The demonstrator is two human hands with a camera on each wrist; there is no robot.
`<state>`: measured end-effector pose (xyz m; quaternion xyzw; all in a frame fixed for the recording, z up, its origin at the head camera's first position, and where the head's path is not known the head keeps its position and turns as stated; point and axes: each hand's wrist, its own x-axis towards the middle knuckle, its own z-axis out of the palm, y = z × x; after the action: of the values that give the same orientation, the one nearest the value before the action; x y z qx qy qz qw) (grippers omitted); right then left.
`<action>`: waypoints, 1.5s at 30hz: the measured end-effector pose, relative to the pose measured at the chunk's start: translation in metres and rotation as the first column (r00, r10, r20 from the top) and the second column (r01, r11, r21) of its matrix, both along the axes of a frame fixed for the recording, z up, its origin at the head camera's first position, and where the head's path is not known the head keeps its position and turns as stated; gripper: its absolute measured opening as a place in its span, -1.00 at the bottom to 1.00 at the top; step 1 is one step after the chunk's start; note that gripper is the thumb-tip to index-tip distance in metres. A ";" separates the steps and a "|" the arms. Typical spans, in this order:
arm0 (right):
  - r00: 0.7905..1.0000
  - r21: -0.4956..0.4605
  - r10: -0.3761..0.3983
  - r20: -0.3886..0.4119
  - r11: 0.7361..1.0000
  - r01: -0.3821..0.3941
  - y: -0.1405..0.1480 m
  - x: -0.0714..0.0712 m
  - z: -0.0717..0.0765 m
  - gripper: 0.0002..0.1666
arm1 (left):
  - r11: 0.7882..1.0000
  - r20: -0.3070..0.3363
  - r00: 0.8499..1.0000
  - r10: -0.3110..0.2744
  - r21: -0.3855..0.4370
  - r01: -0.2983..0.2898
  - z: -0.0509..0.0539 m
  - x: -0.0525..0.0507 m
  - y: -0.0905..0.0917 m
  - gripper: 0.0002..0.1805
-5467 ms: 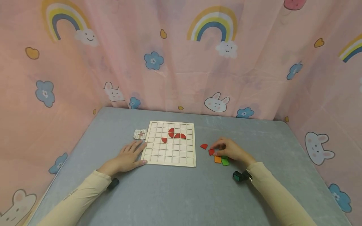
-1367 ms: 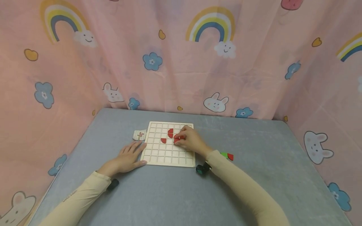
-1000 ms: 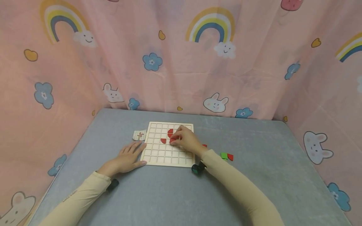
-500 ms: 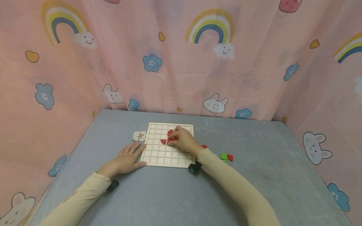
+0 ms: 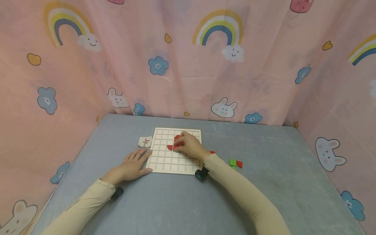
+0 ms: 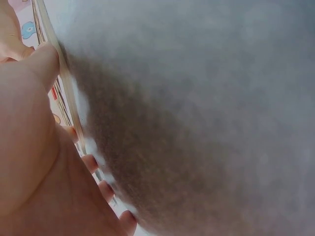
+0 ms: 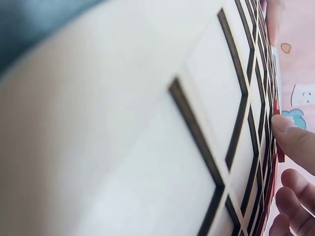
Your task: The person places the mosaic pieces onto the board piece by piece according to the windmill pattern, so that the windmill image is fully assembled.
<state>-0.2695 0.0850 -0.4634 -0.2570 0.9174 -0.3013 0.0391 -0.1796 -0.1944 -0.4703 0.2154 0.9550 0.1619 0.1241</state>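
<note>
Head view: my right grip point(image 5: 192, 146) is drawn into a pinch, thumb and fingertips at a red piece point(image 5: 176, 147) on the gridded wooden board point(image 5: 164, 160). The piece is just right of a red quarter disc point(image 5: 169, 147); red pieces point(image 5: 177, 137) behind are partly covered by my fingers. My left grip point(image 5: 130, 167) lies spread, forefinger and thumb touching the board's left edge. On the tabletop point(image 5: 164, 202), a pinwheel card point(image 5: 145, 141) sits at that edge; green squares point(image 5: 233, 162) lie off to the right.

Left wrist view: thumb against the board's rim, fingertips beyond.

Right wrist view: thumb on the red piece, its edge visible above the board; other fingers curled nearby. Whether fully seated, I cannot tell.
</note>
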 end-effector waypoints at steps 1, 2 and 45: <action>1.000 0.001 0.002 0.002 1.000 -0.002 0.000 0.000 0.000 -0.69 | 1.000 0.000 1.000 -0.001 0.000 0.001 0.001 0.000 0.000 -0.10; 1.000 0.001 0.004 0.002 1.000 -0.004 -0.001 0.000 0.000 -0.69 | 1.000 -0.005 1.000 -0.004 0.005 0.004 0.001 0.001 0.000 -0.10; 0.999 -0.021 -0.005 0.032 1.000 0.006 0.000 -0.002 -0.002 -0.72 | 1.000 -0.001 1.000 0.011 -0.026 -0.011 0.010 0.002 0.004 -0.16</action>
<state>-0.2716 0.0848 -0.4651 -0.2501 0.9142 -0.3150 0.0503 -0.1774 -0.1903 -0.4601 0.2085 0.9582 0.1503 0.1257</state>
